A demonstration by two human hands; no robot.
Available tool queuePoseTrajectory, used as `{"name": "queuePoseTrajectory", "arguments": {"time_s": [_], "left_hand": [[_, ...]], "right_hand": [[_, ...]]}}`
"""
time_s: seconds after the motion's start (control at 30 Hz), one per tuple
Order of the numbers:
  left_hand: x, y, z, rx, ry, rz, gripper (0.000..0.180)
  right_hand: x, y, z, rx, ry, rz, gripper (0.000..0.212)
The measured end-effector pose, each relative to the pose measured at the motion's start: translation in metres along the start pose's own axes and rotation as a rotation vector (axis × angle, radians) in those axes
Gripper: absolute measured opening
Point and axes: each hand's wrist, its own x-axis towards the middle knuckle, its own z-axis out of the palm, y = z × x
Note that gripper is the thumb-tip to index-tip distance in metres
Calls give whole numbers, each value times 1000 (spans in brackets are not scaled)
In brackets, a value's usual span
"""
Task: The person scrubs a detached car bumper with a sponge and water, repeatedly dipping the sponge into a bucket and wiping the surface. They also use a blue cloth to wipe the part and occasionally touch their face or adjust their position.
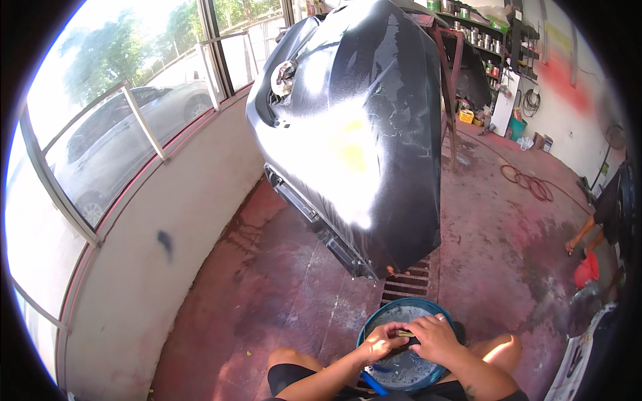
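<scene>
Both my hands meet above a round blue bucket (366, 323) of greyish, cloudy water between my knees. A small flat piece (405, 333), yellowish with a dark side, is pinched between them; its kind is not clear. My left hand (382, 342) has its fingers closed on the left end. My right hand (433, 336) curls over the other end, hiding part of it. Just beyond the bucket stands a large black car body panel (408, 194), raised off the floor, with scuffed patches and strong white glare.
Under the panel's near tip lies a floor drain grate (408, 281). A low wall with windows (154, 194) runs along the left. To the right are a coiled red hose (528, 184), a red container (586, 270) and another person's legs (588, 234). Shelves of cans (478, 37) stand behind.
</scene>
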Motion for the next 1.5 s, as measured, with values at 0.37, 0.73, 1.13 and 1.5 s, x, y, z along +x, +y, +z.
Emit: {"name": "queuePoseTrajectory", "arguments": {"time_s": [0.37, 0.73, 1.13, 1.5], "left_hand": [[28, -15, 5, 99, 90, -114, 44], [48, -29, 21, 1541, -122, -219, 77], [66, -95, -27, 1702, -355, -406, 68], [43, -52, -10, 1205, 246, -429, 96]], "right_hand": [[-11, 18, 26, 82, -72, 27, 72], [2, 35, 76, 41, -453, 743, 74], [-22, 30, 201, 375, 337, 1192, 72], [-22, 12, 220, 430, 481, 1219, 87]]}}
